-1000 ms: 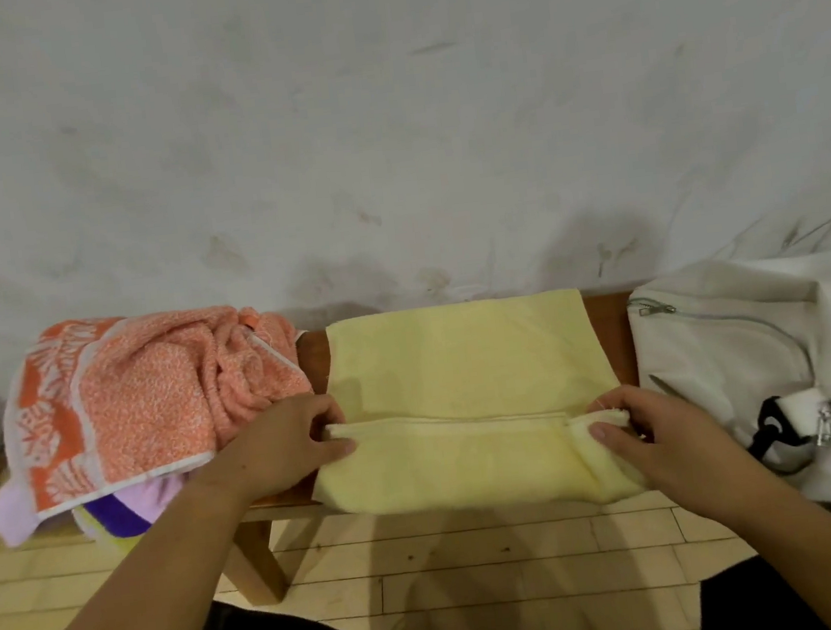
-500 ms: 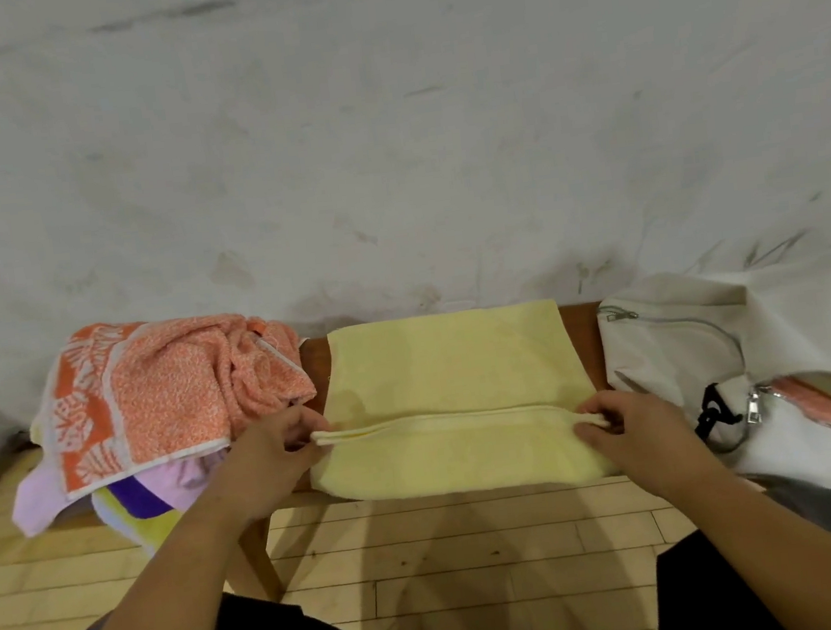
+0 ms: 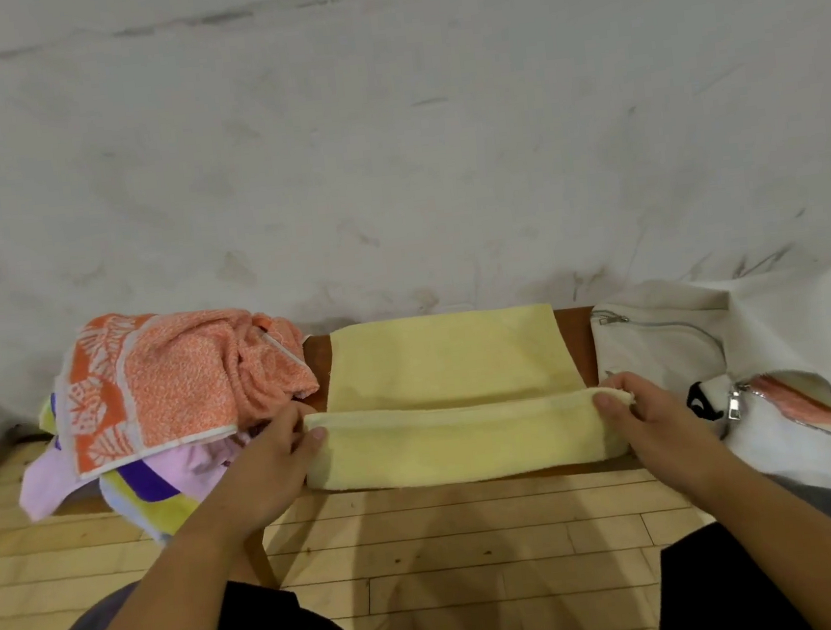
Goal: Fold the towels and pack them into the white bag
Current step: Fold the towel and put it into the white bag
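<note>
**Inspector:** Setting?

**Clerk:** A stained wall (image 3: 384, 138) stood behind and a plank floor (image 3: 478, 539) lay below. A brown bench (image 3: 579, 343) ran along the wall.

**Inspector:** The bag?

**Clerk:** The bag (image 3: 663, 350), white, lay at the bench's right end. Something pink-orange showed at its opening.

**Inspector:** Towels?

**Clerk:** The yellow towel (image 3: 449, 362) lay flat mid-bench, just beside the bag. Its near part was doubled over into a fold along the front edge. The orange towel (image 3: 180, 385) sat crumpled at the left, atop lilac and purple-yellow cloths (image 3: 149, 484).

**Inspector:** Hands?

**Clerk:** The left hand (image 3: 270, 463) pinched the fold's left end, thumb on top. The right hand (image 3: 655, 418) pinched the right end likewise.
</note>
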